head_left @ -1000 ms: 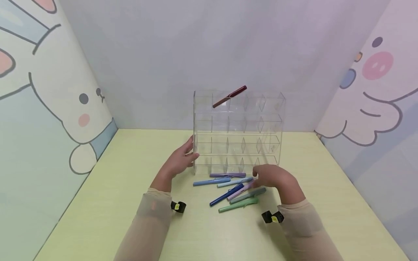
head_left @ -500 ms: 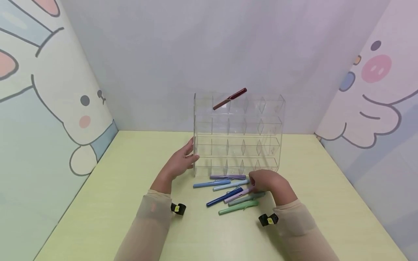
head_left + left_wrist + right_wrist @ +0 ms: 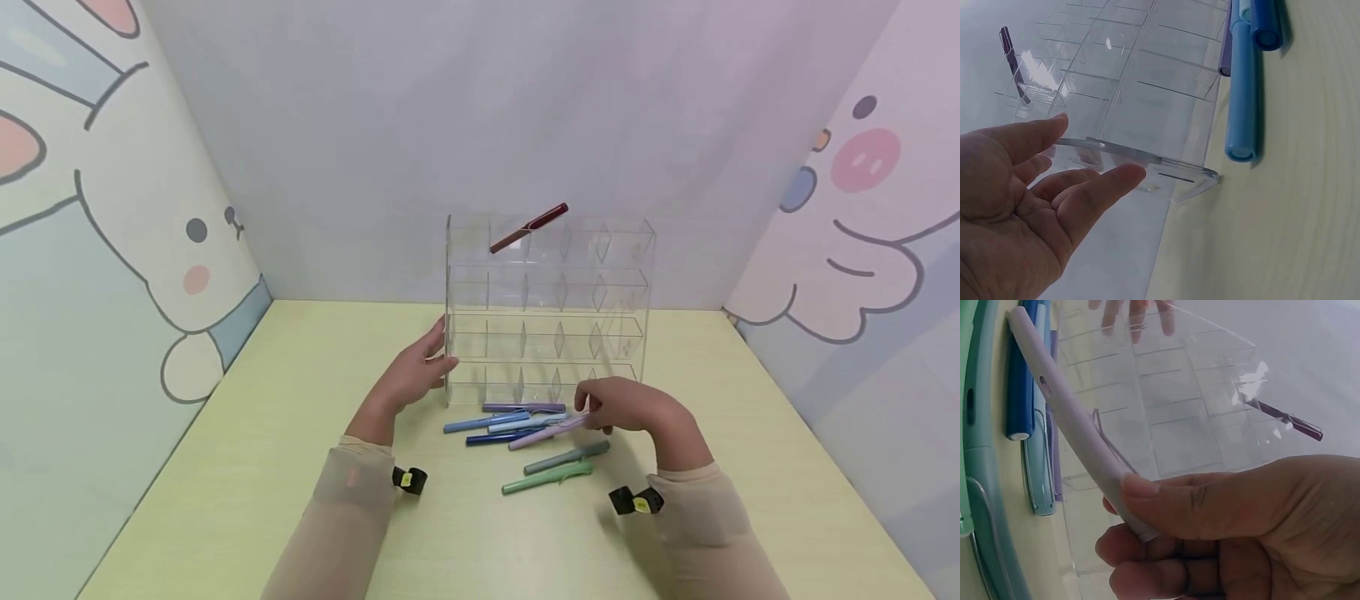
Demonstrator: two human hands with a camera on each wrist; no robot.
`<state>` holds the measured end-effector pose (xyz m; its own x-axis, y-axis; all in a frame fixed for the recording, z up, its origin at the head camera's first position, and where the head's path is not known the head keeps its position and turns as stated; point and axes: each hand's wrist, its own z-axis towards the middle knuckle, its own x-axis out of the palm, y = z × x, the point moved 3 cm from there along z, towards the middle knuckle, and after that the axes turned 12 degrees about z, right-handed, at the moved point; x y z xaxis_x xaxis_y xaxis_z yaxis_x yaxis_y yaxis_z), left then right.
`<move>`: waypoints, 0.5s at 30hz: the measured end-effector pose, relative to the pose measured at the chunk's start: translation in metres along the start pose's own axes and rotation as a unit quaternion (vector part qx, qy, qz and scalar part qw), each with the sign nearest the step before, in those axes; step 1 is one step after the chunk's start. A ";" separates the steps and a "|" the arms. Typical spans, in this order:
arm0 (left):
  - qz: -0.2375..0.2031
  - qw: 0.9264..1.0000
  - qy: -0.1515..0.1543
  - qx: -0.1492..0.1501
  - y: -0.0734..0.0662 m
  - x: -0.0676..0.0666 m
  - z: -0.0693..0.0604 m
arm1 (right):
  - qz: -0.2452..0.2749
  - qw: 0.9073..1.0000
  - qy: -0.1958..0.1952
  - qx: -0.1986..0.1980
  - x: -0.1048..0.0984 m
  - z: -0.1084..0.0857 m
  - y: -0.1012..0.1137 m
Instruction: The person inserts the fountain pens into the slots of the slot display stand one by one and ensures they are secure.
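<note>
A clear rack with rows of compartments (image 3: 543, 362) stands upright on the table. My left hand (image 3: 408, 375) holds its left side panel, with thumb and fingers on either side of the edge (image 3: 1154, 159) in the left wrist view. My right hand (image 3: 630, 406) pinches a lilac pen (image 3: 542, 435) near its clip end, between thumb and fingers; the right wrist view shows this pen (image 3: 1075, 422) slanting up from the fingertips. A dark red pen (image 3: 528, 227) lies tilted across the rack's top row.
Before the rack lie a purple pen (image 3: 523, 407), a blue pen (image 3: 483, 422), a pale blue pen (image 3: 517, 425) and a dark blue pen (image 3: 491, 437). Nearer the front are a grey-green pen (image 3: 566, 457) and a green pen (image 3: 546, 478). A wall rises behind the table.
My right hand has taken hold of the lilac pen and moved it slightly away from the grey-green one. The dark blue pen has shifted left and turned flatter. My left hand stays put.
</note>
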<state>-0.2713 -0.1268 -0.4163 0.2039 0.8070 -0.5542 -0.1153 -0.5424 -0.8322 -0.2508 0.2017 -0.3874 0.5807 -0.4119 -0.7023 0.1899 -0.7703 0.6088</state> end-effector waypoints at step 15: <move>0.002 1.000 0.001 0.000 0.000 0.000 0.000 | 0.036 0.993 -0.075 -0.084 -0.018 -0.010 0.016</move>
<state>-0.2712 -0.1273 -0.4164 0.2046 0.8042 -0.5580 -0.1162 -0.5461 -0.8296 -0.2499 0.2017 -0.3614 0.4760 -0.5408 -0.6935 0.2889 -0.6487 0.7041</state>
